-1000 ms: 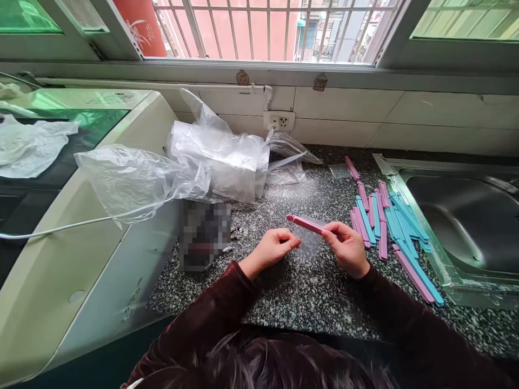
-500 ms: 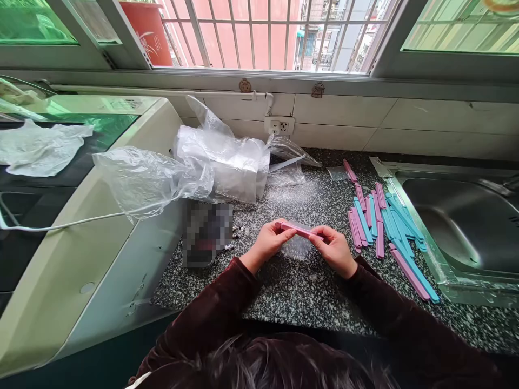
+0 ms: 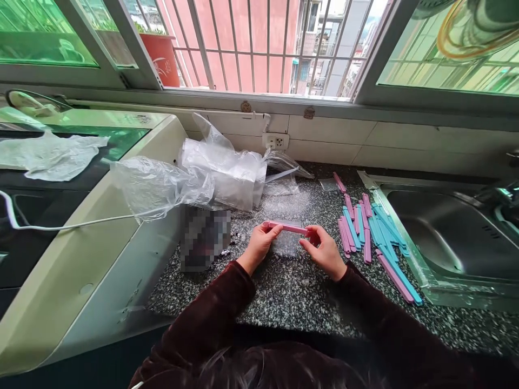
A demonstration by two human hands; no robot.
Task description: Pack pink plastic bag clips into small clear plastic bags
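Note:
A pink bag clip [image 3: 288, 227] lies level between my hands, above the counter. My left hand [image 3: 258, 246] is closed on its left end, thumb on the near side. At the other end, my right hand [image 3: 327, 254] has its fingertips against the clip, while its thumb is spread away below. Clear plastic bag film [image 3: 286, 246] hangs under the clip and shows along its far edge. Whether the clip is fastened on the film, I cannot tell. Right of my right hand lies a pile of pink clips [image 3: 367, 243] and blue clips [image 3: 381, 229].
Crumpled clear plastic bags [image 3: 227, 173] fill the back left, beside a white appliance [image 3: 101, 259] with a white cord [image 3: 81, 226]. A blurred-out dark item [image 3: 205, 240] lies left of my left hand. On the right is a steel sink [image 3: 438, 232].
My right thumb has come off the clip and opened away from the fingers. My left hand keeps its grip. The view has tilted up and turned slightly.

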